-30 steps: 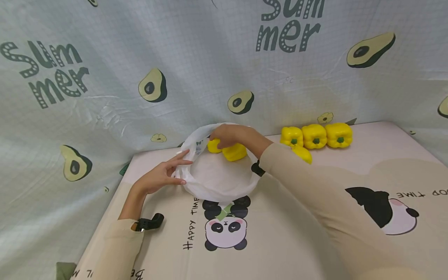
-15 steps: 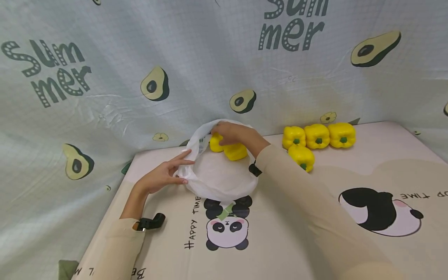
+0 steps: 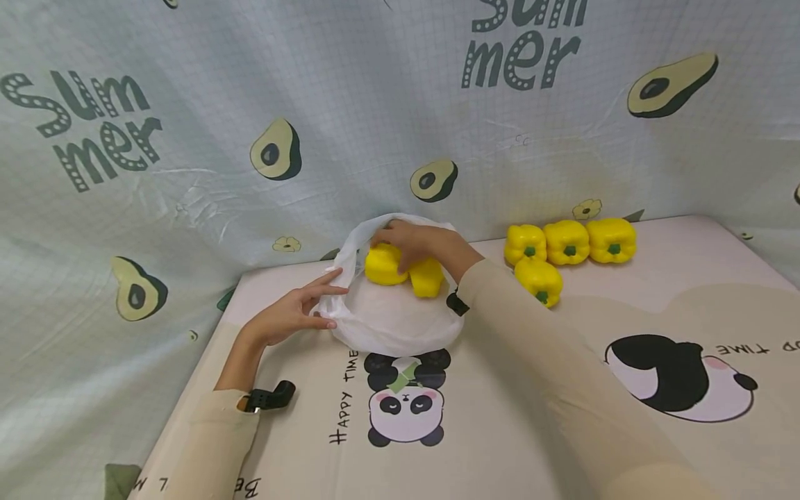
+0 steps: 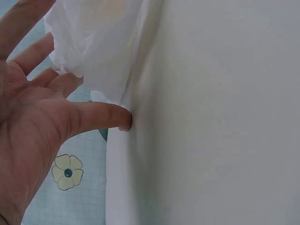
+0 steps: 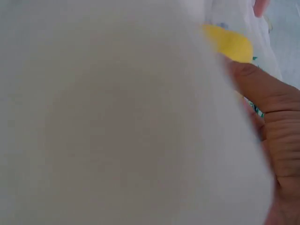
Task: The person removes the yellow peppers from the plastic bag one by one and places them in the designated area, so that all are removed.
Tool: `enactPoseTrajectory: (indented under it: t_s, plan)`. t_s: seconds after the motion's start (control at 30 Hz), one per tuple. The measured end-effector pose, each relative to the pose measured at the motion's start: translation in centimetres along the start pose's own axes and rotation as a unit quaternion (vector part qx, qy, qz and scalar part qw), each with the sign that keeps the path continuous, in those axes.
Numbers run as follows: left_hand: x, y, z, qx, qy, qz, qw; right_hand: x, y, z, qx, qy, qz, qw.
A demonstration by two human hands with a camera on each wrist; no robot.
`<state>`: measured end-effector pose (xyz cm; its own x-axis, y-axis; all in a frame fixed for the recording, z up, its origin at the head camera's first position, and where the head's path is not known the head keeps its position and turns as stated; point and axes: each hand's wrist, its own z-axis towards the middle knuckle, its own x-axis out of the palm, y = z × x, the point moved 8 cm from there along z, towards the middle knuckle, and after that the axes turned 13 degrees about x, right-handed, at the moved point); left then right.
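I see the left hand [image 3: 284, 314] spread wide, touching the left rim of the bag [image 3: 394, 340]. Over the bag's mouth, the right hand [image 3: 415, 241], which is nearer, holds the first pepper [image 3: 381, 267] under curled fingers; the second pepper [image 3: 428, 281] lies just rightward.

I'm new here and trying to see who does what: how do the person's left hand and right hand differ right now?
The left hand is spread at the side of the white bag; the right hand reaches into its opening. The left hand holds no pepper; the right hand grips a yellow pepper. Both are bare, with beige sleeves and black wrist devices on both arms.
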<state>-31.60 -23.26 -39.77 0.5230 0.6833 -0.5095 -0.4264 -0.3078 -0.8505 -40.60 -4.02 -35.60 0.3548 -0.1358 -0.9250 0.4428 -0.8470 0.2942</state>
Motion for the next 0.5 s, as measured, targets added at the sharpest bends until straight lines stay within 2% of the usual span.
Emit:
enactPoseTrajectory:
  t_s: [0.13, 0.37, 0.5]
  plan:
    - [0.0, -0.1, 0.0, 0.0, 0.002, 0.005, 1.0, 0.3, 0.3, -0.1, -0.014, 0.017, -0.003, 1.0]
    - [0.1, 0.1, 0.2, -0.001, -0.001, -0.002, 1.0, 0.6, 1.2, 0.2, -0.049, 0.006, -0.009, 0.999]
    - [0.1, 0.1, 0.1, -0.008, -0.003, -0.012, 0.9999, 1.1, 2.0, 0.2, -0.077, 0.016, -0.007, 0.997]
